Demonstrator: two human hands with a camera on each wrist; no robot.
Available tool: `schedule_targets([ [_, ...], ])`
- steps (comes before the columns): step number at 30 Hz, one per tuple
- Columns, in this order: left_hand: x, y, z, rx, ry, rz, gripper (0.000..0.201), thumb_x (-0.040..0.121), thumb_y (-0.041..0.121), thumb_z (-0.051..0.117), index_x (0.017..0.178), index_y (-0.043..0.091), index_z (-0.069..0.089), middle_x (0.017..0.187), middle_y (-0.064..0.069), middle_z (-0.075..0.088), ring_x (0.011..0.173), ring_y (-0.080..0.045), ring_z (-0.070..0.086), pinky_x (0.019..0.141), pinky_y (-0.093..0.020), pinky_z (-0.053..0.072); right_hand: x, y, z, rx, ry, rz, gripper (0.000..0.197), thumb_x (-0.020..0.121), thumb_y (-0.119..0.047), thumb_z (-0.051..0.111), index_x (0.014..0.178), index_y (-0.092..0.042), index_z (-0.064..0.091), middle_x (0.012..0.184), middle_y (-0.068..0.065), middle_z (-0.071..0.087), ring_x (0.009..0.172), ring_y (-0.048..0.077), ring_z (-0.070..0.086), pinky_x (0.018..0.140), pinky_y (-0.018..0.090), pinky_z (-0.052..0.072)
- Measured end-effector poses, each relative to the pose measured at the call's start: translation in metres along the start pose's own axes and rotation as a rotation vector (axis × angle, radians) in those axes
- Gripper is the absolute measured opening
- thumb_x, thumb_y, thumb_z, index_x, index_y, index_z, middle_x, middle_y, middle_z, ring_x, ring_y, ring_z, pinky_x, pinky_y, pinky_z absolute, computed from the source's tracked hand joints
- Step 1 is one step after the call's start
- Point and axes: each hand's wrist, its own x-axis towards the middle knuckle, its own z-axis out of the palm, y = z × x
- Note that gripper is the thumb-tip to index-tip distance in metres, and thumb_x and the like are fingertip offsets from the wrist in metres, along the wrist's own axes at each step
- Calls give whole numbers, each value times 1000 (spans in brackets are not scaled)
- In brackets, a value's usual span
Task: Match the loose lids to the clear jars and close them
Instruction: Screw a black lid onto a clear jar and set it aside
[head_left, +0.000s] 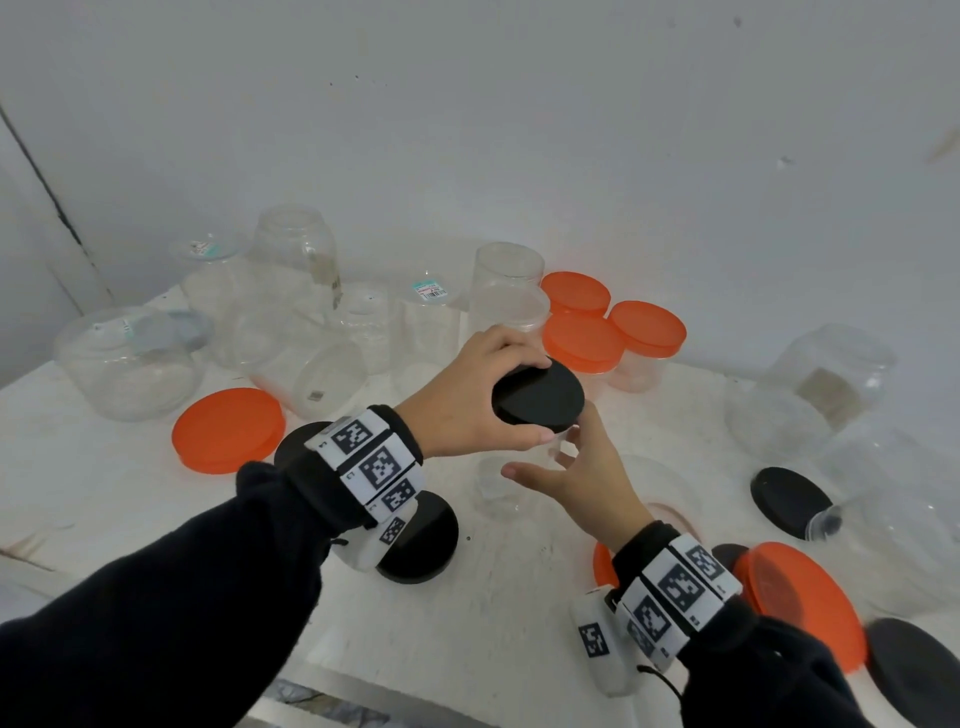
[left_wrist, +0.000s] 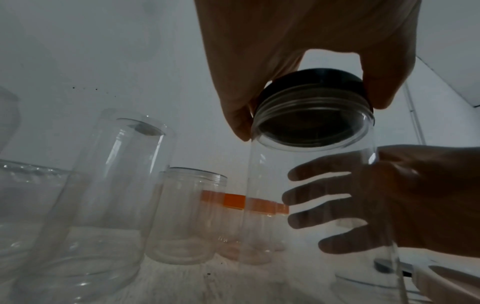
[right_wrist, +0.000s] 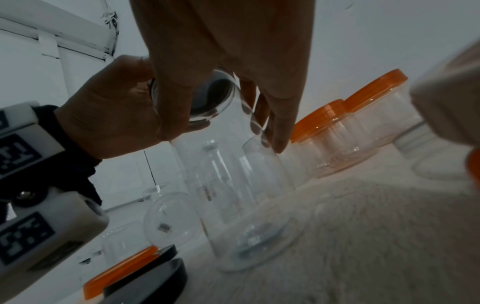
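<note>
White tabletop (head_left: 493, 597) against a plain white wall fills my head view, crowded with empty clear jars at the back and loose orange and black lids scattered around. From up here I see my left hand (head_left: 467, 400) curled around the rim of a black lid (head_left: 537, 397), holding it on top of a clear jar (head_left: 519, 478) near the middle of the table. My right hand (head_left: 582, 478) lies along the jar's side, fingers nearly straight. Three orange-lidded jars (head_left: 613, 332) stand just behind.

Left wrist view gives me what the head view hides: the lid (left_wrist: 311, 86) sits over the jar's threaded neck (left_wrist: 311, 115), slightly tilted; whether it is screwed down I cannot tell. Through the clear wall, the right hand's fingers (left_wrist: 319, 197) spread flat against the far side.

Right wrist view shows the jar's base (right_wrist: 257, 242) standing on the table, with an orange lid (right_wrist: 122, 267) and a black lid (right_wrist: 153, 281) lying at lower left.
</note>
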Motion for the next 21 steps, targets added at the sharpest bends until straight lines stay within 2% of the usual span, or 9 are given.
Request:
schedule_targets([
  [4, -3, 1, 1, -26, 8, -17, 72, 60, 53, 67, 122, 20, 54, 121, 13, 38, 117, -2, 35, 92, -1, 29, 1, -2, 0, -37, -4, -6, 80, 64, -19, 85, 122, -34, 33, 117, -25, 45, 111, 4, 47, 92, 22, 40],
  [7, -5, 3, 1, -75, 6, -44, 75, 58, 54, 67, 124, 23, 51, 123, 13, 38, 118, 1, 36, 94, -2, 29, 1, -6, -4, -124, -65, 10, 85, 65, -18, 85, 127, -32, 28, 120, -21, 41, 107, -1, 44, 96, 23, 38],
  [10, -11, -1, 0, -144, -5, -103, 93, 54, 51, 77, 133, 28, 34, 131, 10, 32, 121, 5, 33, 97, -5, 29, 0, -15, -22, -214, -165, 51, 107, 60, -23, 87, 142, -23, 18, 136, -12, 33, 120, 7, 38, 98, 23, 34],
  [12, -17, -6, -1, -199, -5, -210, 108, 54, 40, 86, 141, 26, 24, 140, 10, 26, 125, 1, 32, 100, -12, 29, -1, -29, -40, -261, -172, 42, 119, 53, -35, 86, 147, -24, 13, 145, -8, 30, 126, 9, 37, 101, 27, 34],
  [14, -24, -8, 1, -289, -3, -296, 112, 57, 29, 87, 144, 25, 17, 147, 10, 23, 128, -2, 30, 105, -23, 29, 1, -49, -55, -298, -187, 11, 116, 49, -45, 78, 146, -26, 17, 147, -10, 28, 127, 8, 37, 101, 27, 35],
  [16, -28, -9, 8, -385, 6, -338, 113, 57, 27, 88, 145, 26, 16, 147, 12, 25, 130, -4, 31, 108, -29, 30, 6, -68, -62, -366, -251, -17, 110, 51, -48, 75, 145, -26, 22, 147, -12, 29, 129, 7, 37, 101, 26, 35],
  [18, -29, -8, 18, -431, 38, -347, 109, 55, 29, 87, 141, 29, 20, 138, 17, 34, 128, 0, 35, 104, -24, 33, 14, -82, -62, -471, -344, -53, 104, 58, -46, 77, 145, -26, 24, 148, -12, 30, 131, 9, 35, 100, 23, 33],
  [21, -29, -4, 30, -466, 134, -350, 98, 59, 20, 87, 135, 27, 26, 125, 23, 41, 115, 17, 38, 89, -9, 37, 25, -96, -55, -647, -470, -125, 97, 70, -38, 78, 147, -22, 21, 149, -9, 29, 134, 9, 31, 101, 20, 28],
])
